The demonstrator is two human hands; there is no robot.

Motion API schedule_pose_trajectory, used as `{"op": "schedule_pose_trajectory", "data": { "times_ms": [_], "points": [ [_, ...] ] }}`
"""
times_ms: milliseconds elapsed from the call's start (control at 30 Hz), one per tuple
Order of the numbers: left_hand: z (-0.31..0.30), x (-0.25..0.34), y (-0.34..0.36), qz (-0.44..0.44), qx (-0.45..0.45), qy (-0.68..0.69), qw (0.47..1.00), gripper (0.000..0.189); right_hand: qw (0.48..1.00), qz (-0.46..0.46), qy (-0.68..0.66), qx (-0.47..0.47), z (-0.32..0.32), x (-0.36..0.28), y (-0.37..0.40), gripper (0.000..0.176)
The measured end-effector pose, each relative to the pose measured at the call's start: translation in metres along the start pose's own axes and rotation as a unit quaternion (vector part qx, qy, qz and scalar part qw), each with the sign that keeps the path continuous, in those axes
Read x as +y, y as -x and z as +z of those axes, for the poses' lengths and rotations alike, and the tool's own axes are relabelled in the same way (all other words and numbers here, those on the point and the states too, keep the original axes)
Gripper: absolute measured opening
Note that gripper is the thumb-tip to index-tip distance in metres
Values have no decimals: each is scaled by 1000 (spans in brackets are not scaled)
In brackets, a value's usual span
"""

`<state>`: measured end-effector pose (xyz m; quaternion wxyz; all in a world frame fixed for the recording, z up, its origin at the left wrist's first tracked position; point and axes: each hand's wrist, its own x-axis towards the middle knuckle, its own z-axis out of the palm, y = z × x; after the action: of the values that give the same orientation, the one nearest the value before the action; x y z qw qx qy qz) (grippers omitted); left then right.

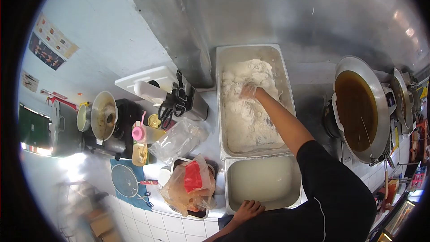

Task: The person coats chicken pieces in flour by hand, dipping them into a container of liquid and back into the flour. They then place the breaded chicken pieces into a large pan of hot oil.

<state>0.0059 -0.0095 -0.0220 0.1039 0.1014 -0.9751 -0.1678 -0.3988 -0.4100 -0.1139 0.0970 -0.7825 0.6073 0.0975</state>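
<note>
A deep metal pan point(287, 80) of white flour stands in front of me. My right hand point(249, 90), in a clear plastic glove, is down in the flour near its middle; the fingers are coated and partly buried, so I cannot tell how they are bent. The flour point(246, 116) is lumpy and heaped around it. Nearer to me, a second metal pan point(227, 183) holds a cloudy, whitish liquid point(264, 179). On that pan's near rim, my left hand point(250, 210) is bare, its fingers curled over the edge.
To the right is a large wok point(337, 112) of brown oil. At the left stand a bag of raw meat point(186, 188) in a metal container, a clear plastic bag point(179, 141), a holder with scissors point(179, 101), a pink-capped bottle point(139, 133) and a strainer point(125, 180).
</note>
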Motion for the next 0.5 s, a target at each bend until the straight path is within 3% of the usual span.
{"op": "schedule_pose_trajectory", "data": {
  "times_ms": [133, 267, 367, 433, 500],
  "points": [
    [-3, 2, -1, -2, 1, 3, 1000, 19, 988, -113, 43, -94, 25, -25, 42, 24],
    [-1, 2, 2, 1, 20, -9, 1000, 18, 980, -95, -153, -85, 25, -39, 101, 31],
    [0, 1, 0, 11, 24, -26, 999, 20, 920, 14, -393, -13, -19, 0, 108, 38],
    [2, 1, 2, 6, 11, -33, 999, 23, 911, 68, -353, 202, -50, 34, 93, 32],
    [3, 0, 2, 12, 7, -35, 999, 25, 921, 138, -293, 216, -50, 78, 61, 30]
  ]
}}
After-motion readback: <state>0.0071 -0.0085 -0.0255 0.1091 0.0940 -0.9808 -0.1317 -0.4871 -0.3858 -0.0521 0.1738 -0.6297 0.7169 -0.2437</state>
